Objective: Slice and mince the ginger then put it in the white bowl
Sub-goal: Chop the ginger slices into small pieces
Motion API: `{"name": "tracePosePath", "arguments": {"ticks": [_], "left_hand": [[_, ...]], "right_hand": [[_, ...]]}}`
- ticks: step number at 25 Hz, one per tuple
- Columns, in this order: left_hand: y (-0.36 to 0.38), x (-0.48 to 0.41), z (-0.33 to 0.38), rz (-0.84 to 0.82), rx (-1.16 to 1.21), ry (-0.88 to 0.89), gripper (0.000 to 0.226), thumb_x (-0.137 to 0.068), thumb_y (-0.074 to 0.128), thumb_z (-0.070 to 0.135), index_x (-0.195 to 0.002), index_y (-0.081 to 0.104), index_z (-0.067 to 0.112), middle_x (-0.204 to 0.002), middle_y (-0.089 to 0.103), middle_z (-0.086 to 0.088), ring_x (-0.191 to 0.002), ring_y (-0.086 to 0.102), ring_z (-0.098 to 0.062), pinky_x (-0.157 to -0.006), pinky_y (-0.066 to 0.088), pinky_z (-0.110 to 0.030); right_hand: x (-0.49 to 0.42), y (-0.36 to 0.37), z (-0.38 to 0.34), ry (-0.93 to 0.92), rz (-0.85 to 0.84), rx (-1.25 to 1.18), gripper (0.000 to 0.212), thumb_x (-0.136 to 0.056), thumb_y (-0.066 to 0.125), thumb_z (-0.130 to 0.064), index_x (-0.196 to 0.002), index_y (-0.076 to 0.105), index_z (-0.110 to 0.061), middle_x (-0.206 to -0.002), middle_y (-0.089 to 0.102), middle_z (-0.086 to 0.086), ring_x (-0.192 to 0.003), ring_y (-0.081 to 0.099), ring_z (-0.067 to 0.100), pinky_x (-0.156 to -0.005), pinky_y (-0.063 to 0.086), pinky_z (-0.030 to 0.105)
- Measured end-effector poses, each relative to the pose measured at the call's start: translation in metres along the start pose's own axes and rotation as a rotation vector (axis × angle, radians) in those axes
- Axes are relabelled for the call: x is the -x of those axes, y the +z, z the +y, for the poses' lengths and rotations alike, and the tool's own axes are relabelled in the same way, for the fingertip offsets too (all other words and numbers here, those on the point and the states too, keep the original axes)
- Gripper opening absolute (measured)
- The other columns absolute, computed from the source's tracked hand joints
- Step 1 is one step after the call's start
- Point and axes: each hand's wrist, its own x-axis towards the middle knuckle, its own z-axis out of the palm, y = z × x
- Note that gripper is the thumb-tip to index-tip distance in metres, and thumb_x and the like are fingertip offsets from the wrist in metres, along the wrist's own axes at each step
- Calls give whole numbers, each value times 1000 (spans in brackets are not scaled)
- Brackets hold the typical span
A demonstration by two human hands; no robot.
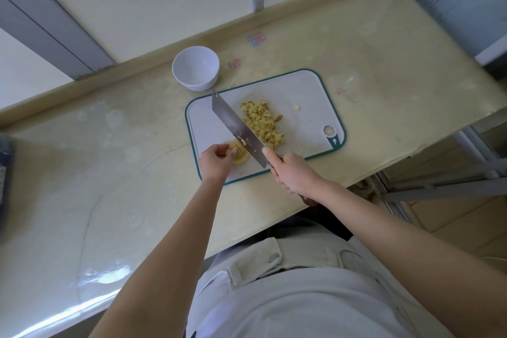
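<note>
At the near left corner of the cutting board, the left hand has its fingers curled round the uncut ginger piece and holds it down on the board. The piece sticks out to the right of the fingertips, and only that yellow end shows. The knife, a broad cleaver, runs slantwise from far left to near right. The rear part of its blade lies right against the exposed end of the ginger piece, just right of the holding fingers. A few pale scraps cling to the blade there.

The right hand is wrapped tight round the knife handle at the near edge of the board, with the forefinger stretched along the back of the blade. The minced ginger lies heaped in the middle of the board, just right of the blade. One stray bit sits apart, farther right.

The white bowl stands on the counter beyond the board's far left corner, well apart from both hands.
</note>
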Motion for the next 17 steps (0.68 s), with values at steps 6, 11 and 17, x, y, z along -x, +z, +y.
{"name": "tracePosePath", "arguments": {"ticks": [6, 11, 17], "left_hand": [[1, -1, -1, 30, 10, -48, 28, -85, 67, 18, -110, 64, 6, -105, 67, -6, -92, 58, -15, -84, 46, -24], [2, -2, 2, 37, 30, -85, 24, -83, 69, 14, -106, 66, 5, -105, 67, -8, -97, 62, -21, -91, 49, -31], [2, 0, 8, 35, 31, -106, 23, -83, 68, 11, -105, 67, 3, -107, 67, -8, -92, 58, -17, -81, 43, -22]], "right_hand": [[4, 8, 3, 10, 14, 119, 62, -94, 29, -61, -57, 36, -12, -49, 37, 1, -40, 35, 14, -46, 31, 27], [3, 13, 2, 20, 27, 159, 63, -96, 28, -59, -55, 35, -12, -54, 38, 7, -45, 35, 18, -47, 29, 27], [7, 14, -6, 72, 6, 151, 55, -97, 30, -55, -61, 40, -15, -59, 42, 4, -51, 38, 13, -48, 31, 20]]}}
